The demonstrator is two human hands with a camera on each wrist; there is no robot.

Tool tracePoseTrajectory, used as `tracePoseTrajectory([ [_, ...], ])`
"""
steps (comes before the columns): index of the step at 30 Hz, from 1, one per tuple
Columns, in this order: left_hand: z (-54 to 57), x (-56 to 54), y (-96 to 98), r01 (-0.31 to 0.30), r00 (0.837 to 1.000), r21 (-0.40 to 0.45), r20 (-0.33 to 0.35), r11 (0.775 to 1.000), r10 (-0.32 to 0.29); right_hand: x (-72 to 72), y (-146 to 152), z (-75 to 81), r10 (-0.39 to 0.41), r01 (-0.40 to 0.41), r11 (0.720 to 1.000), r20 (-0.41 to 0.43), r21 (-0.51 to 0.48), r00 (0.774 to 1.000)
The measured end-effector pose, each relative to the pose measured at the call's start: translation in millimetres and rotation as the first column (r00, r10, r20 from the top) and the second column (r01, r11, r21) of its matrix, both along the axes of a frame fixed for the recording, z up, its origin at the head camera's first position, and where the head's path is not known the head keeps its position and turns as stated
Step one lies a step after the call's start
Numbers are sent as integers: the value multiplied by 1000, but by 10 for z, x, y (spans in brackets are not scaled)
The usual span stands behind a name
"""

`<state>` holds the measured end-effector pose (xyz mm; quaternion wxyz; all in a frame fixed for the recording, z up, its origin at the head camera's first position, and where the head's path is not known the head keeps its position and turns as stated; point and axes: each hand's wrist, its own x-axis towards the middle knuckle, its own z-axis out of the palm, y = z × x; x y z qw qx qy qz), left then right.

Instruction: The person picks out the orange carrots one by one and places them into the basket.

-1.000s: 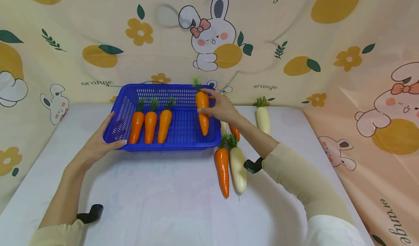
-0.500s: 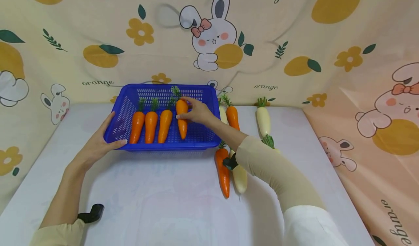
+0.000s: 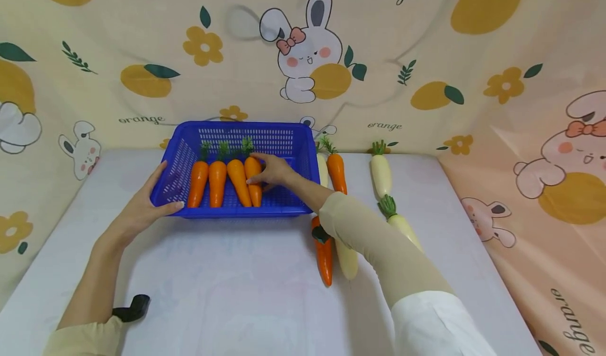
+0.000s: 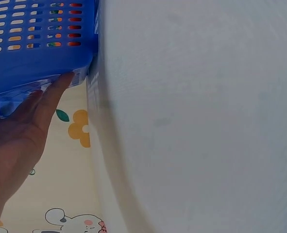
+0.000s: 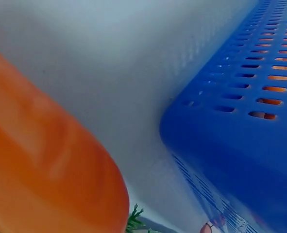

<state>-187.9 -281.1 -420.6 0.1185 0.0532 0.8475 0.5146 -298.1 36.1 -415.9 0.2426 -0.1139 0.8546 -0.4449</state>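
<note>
Four glossy, tapered orange carrots with green leafy tops [image 3: 217, 183] sit in a row within a blue perforated plastic basket [image 3: 279, 211]. The person's right hand [image 3: 274, 171] pinches the end carrot [image 3: 256, 195] at the row's three o'clock. The left hand [image 3: 142, 201], fingers extended, braces the basket's eight-o'clock corner. Finding: the third carrot [image 3: 238, 180] slants towards five o'clock, crowding its neighbour. Recommended: align both tips to six o'clock before easing off.

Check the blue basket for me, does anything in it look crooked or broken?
I see nothing broken. The third carrot from the left in the basket looks a bit crooked: its tip slants toward the fourth carrot, which the right hand holds, while the first two carrots don't lean that way.
</note>
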Motion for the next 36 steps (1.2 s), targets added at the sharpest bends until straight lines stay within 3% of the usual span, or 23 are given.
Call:
tracePoseTrajectory([
  [6, -3, -6, -2, -3, 1000, 11, 10, 1000, 3, 1, -4, 10, 33, -33, 999, 27, -23, 999],
  [13, -49, 7, 4, -8, 1000, 15, 30, 1000, 8, 20, 137, 79, 14, -8, 993, 57, -117, 998],
  [18, -33, 18, -4, -7, 1000, 15, 14, 1000, 7, 39, 326, 231, 14, -19, 975, -22, -223, 1000],
  [25, 7, 16, -5, -6, 1000, 5, 16, 1000, 6, 62, 675, 461, -25, -23, 916, -114, -400, 993],
  [31, 15, 20, -1, -10, 1000, 3, 28, 1000, 10, 80, 1002, 537, -79, 12, 906, -141, -423, 987],
  [36, 20, 23, 10, -13, 1000, -3, 26, 1000, 13, 89, 1317, 478, -115, 33, 913, -179, -406, 977],
])
